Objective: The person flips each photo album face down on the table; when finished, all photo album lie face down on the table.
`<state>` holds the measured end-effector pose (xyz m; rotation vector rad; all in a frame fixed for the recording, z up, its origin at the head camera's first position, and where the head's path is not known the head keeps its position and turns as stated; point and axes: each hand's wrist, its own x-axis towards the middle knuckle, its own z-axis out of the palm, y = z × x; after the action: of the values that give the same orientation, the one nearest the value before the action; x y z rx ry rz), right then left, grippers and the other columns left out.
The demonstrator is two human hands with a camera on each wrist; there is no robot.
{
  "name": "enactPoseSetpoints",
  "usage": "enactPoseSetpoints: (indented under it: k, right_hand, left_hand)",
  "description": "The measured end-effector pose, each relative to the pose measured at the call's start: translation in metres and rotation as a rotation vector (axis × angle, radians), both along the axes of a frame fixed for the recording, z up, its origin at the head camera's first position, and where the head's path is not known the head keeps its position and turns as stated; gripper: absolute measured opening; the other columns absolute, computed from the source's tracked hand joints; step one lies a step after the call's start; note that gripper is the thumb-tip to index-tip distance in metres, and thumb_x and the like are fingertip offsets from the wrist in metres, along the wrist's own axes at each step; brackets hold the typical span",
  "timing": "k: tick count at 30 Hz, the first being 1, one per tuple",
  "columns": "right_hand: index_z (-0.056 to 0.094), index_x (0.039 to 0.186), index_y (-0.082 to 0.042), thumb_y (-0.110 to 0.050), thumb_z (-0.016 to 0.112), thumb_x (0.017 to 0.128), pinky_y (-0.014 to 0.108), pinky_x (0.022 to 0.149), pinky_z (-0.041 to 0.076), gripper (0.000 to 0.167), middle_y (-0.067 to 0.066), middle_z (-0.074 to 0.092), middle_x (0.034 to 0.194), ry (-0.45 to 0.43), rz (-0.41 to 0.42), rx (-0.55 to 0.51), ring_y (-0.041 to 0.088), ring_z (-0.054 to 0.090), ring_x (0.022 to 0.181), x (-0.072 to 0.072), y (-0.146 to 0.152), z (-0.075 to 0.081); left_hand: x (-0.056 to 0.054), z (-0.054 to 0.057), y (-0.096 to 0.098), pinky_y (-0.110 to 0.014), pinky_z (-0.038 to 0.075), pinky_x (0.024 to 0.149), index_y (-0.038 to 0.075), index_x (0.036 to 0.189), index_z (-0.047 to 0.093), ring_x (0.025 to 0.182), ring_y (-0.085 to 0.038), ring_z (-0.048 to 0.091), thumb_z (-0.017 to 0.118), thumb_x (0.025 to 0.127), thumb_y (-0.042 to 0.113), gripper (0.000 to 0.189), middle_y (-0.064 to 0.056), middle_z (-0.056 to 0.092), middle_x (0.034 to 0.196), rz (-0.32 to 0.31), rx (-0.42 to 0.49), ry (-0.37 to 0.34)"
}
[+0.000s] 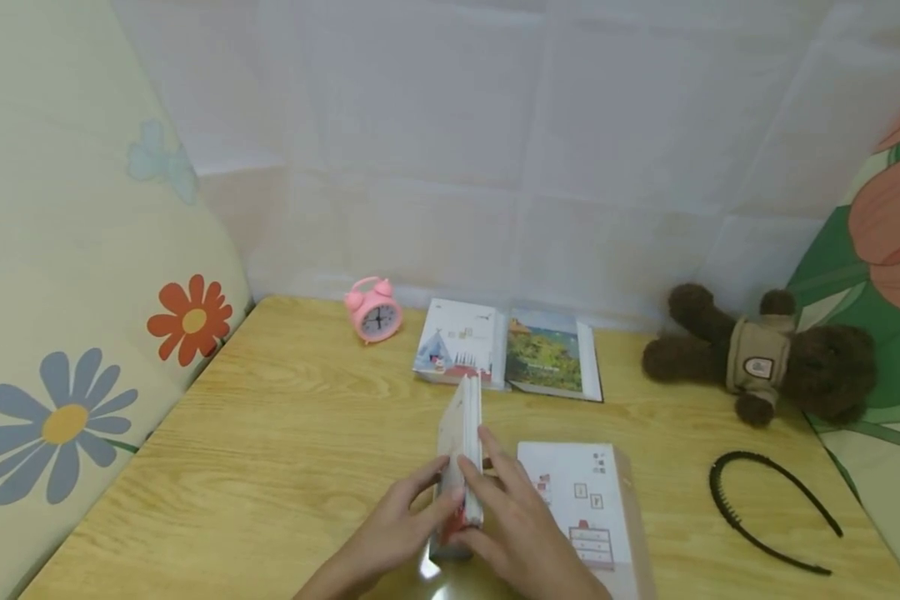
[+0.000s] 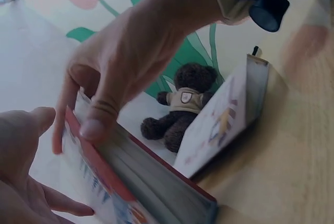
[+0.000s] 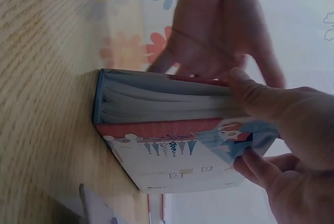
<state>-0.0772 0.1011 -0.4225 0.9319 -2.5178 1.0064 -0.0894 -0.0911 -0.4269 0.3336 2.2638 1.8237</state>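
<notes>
A thick album-like book (image 1: 453,433) with a white and red illustrated cover stands upright on the table. My right hand (image 1: 521,517) grips it, the thumb (image 3: 258,96) on one side and the fingers (image 3: 258,169) on the illustrated cover. On the other side is my left hand (image 1: 397,517), its fingers fairly straight and touching the cover. Page edges (image 3: 172,101) show between the covers in the right wrist view. Close to my right hand lies a second white book (image 1: 596,508) with a drawn dresser on its cover.
At the back stand a pink alarm clock (image 1: 377,312), a tent-covered book (image 1: 457,337) and a landscape-covered book (image 1: 545,350) side by side. A brown teddy bear (image 1: 765,358) lies at the right, with a black headband (image 1: 727,508) nearer. White cloth (image 1: 420,167) hangs behind.
</notes>
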Motion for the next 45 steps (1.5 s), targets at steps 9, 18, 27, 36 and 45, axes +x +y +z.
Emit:
enactPoseSetpoints:
  k: [9, 18, 27, 36, 45]
  right_hand:
    - [0.028, 0.158, -0.021, -0.03, 0.084, 0.078, 0.05, 0.094, 0.051, 0.099, 0.016, 0.018, 0.162, -0.066, 0.029, -0.084, 0.03, 0.051, 0.126, -0.002, -0.013, -0.006]
    - [0.009, 0.161, -0.018, -0.034, 0.083, 0.08, 0.067, 0.099, 0.038, 0.111, 0.023, 0.01, 0.161, -0.196, 0.017, -0.14, 0.049, 0.027, 0.139, -0.005, -0.022, -0.023]
    - [-0.001, 0.161, -0.022, -0.036, 0.088, 0.071, 0.059, 0.096, 0.046, 0.127, 0.023, 0.029, 0.157, -0.258, -0.062, 0.001, 0.041, 0.044, 0.13, -0.01, -0.035, -0.048]
    - [0.008, 0.159, -0.042, -0.049, 0.082, 0.076, 0.062, 0.088, 0.049, 0.111, 0.032, 0.034, 0.151, -0.354, -0.136, 0.16, 0.048, 0.046, 0.127, -0.013, -0.035, -0.043]
    - [0.04, 0.15, -0.042, -0.016, 0.082, 0.071, 0.064, 0.095, 0.044, 0.094, 0.037, 0.015, 0.156, -0.439, -0.167, 0.122, 0.058, 0.04, 0.127, -0.007, -0.025, -0.036]
  left_hand:
    - [0.002, 0.012, 0.0, -0.039, 0.055, 0.088, -0.005, 0.154, 0.023, 0.126, -0.051, 0.045, 0.075, 0.09, 0.021, 0.086, -0.034, 0.03, 0.149, -0.065, 0.07, 0.004]
    - [0.002, 0.015, -0.003, -0.055, 0.051, 0.092, 0.005, 0.155, 0.029, 0.134, -0.048, 0.037, 0.077, 0.086, 0.025, 0.086, -0.028, 0.038, 0.148, 0.01, -0.01, 0.042]
    - [0.001, 0.013, -0.023, -0.042, 0.057, 0.082, 0.018, 0.156, 0.03, 0.127, -0.044, 0.044, 0.075, 0.088, 0.012, 0.082, -0.024, 0.043, 0.143, 0.002, 0.082, 0.041]
    - [-0.008, 0.016, -0.055, -0.039, 0.058, 0.078, -0.003, 0.155, 0.019, 0.113, -0.047, 0.055, 0.068, 0.089, 0.002, 0.083, -0.04, 0.039, 0.136, -0.151, 0.132, 0.081]
    - [-0.016, -0.006, -0.069, -0.034, 0.058, 0.078, -0.023, 0.144, 0.021, 0.101, -0.032, 0.066, 0.062, 0.085, -0.006, 0.074, -0.035, 0.056, 0.124, -0.097, 0.126, 0.002]
